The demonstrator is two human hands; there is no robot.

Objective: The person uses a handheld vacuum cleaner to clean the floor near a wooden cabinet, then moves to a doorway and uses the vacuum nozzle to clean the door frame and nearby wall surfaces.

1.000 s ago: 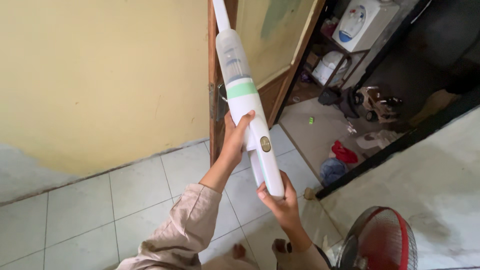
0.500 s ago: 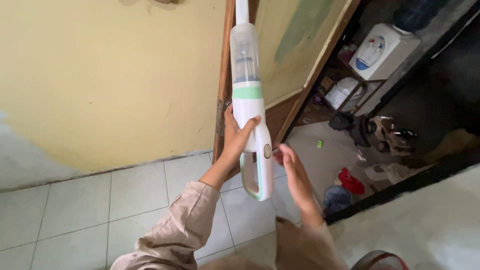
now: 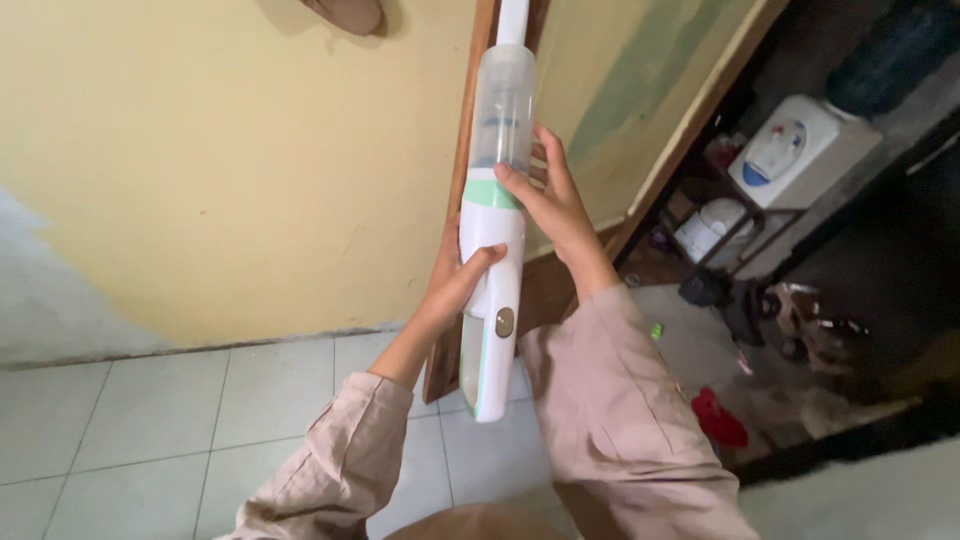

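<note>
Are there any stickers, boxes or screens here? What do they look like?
Dispenser panel: on the white water dispenser at right, an oval blue and white patch with a red spot.
Vacuum button: small round gold badge on the white and green vacuum body, below the left hand.
No screens or clear packages show; things on the shelf are too blurred to tell.

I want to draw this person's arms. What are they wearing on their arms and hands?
Both arms wear long, loose sleeves of a plain light beige cloth, wrinkled and folded, with no print showing. The left sleeve ends partway up the forearm; the right sleeve reaches to the wrist. The left hand and right hand are bare: no gloves, rings or watch show.
</note>
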